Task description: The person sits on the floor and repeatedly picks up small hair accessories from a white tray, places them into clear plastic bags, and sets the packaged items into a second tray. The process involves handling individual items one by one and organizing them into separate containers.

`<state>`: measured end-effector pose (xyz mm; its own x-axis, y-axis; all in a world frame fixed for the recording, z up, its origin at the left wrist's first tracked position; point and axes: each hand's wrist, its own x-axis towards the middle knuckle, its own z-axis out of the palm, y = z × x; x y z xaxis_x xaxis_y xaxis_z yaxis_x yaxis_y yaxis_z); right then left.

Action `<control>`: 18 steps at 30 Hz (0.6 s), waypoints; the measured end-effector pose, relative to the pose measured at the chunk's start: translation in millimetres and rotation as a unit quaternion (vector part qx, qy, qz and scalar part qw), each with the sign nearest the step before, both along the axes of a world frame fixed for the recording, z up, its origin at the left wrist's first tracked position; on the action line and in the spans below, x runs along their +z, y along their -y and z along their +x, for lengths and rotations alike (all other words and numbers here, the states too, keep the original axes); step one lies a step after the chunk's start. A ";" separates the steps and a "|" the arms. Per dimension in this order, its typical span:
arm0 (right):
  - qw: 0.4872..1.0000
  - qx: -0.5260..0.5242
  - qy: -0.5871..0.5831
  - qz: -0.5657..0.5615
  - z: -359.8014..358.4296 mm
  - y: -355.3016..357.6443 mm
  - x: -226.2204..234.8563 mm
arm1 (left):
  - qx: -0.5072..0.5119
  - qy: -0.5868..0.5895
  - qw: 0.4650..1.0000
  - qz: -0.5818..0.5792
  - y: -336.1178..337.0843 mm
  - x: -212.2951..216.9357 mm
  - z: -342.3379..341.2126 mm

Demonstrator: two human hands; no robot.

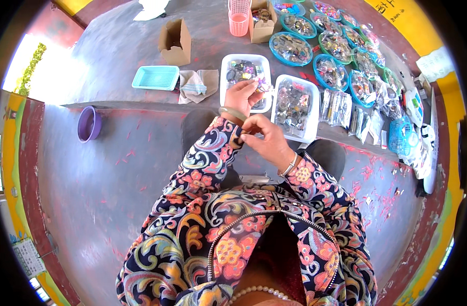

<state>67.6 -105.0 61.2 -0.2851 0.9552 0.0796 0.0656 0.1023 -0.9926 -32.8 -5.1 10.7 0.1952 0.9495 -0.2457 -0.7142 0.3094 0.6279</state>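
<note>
I am sitting in a small sorting workshop, facing a bench (121,46) holding white trays (293,108) and blue bowls (290,49) of trinkets.

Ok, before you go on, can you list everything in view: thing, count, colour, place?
white trays: two, white, full of small shiny pieces, table's near edge
round bowls: about ten, blue and green rims, filled with small pieces, right half of table
clear packets: a bunch, transparent, right of the trays
flat basket: one, turquoise, left of the cloth
cloth: one, tan, crumpled, beside left tray
cardboard boxes: two, brown, far side of table
tall basket: one, pink, far edge
bowl: one, purple, floor at left
left hand: over the left tray, fingers pinching a small piece
right hand: fingers curled, near table edge
</note>
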 end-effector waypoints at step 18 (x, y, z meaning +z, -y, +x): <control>0.898 -0.107 -0.284 -0.320 116.3 -64.2 -54.3 | 0.063 -0.556 0.653 0.510 18.3 -3.1 42.1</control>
<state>183.9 -40.8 6.8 -0.1774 0.8853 -0.4298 -0.5191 -0.4552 -0.7234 9.3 -23.5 7.6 0.3393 0.7214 0.6037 0.3795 -0.6922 0.6139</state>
